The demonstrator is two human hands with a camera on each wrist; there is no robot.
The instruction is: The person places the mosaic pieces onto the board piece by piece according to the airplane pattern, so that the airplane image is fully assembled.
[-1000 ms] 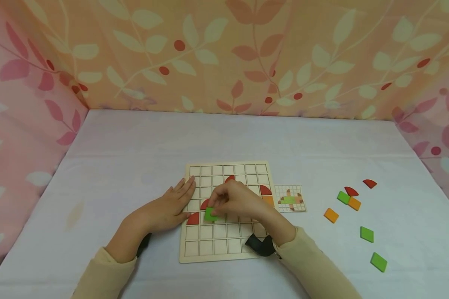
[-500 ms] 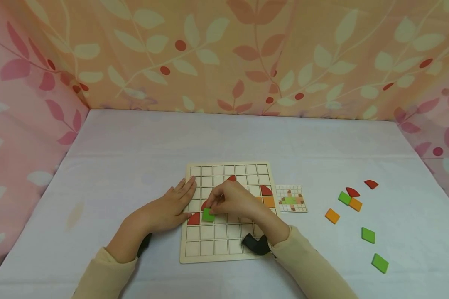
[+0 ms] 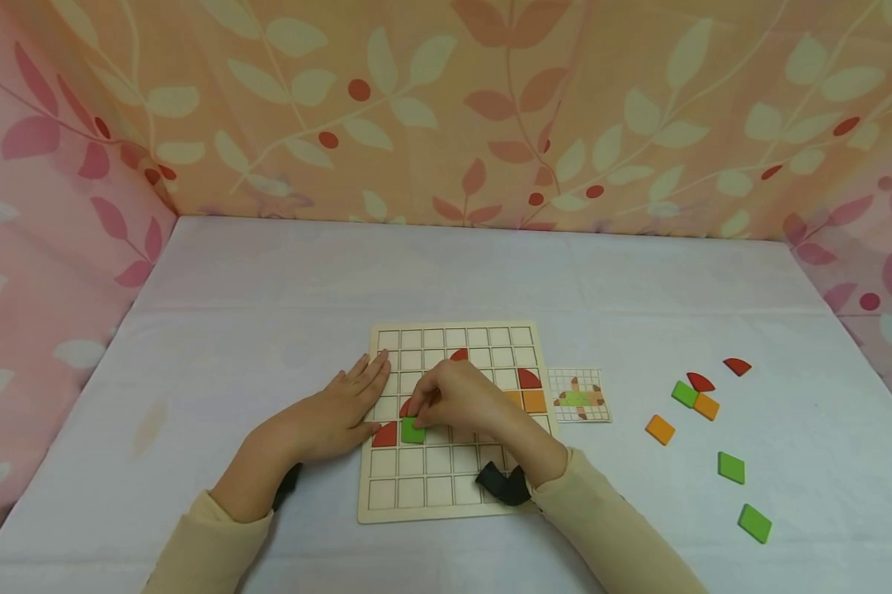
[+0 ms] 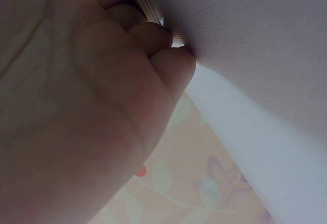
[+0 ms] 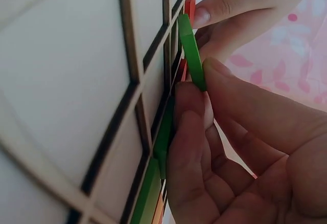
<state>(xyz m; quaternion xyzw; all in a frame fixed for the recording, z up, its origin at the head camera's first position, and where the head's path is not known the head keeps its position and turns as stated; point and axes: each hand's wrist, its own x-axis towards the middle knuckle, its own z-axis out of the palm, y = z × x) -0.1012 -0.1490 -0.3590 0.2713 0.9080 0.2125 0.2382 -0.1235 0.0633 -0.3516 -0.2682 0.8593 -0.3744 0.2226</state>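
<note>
My right hand pinches a green square tile between thumb and fingers over the grid board, just right of a red quarter-circle tile. In the right wrist view the green tile is tilted, its far edge right at the grid slats. More green tiles sit in the cells beneath the curled fingers, hidden in the head view. My left hand rests with its fingers extended on the board's left edge. Orange square tiles and further red quarter-circles lie in other cells.
A small pattern card lies against the board's right side. Farther right on the white cloth are loose green tiles, orange tiles and red quarter-circles. A floral curtain stands behind the table.
The green tile has shifted slightly left and then towards the wearer, turning to line up more with the grid. My right forearm has moved a little left; the left hand stays put.
</note>
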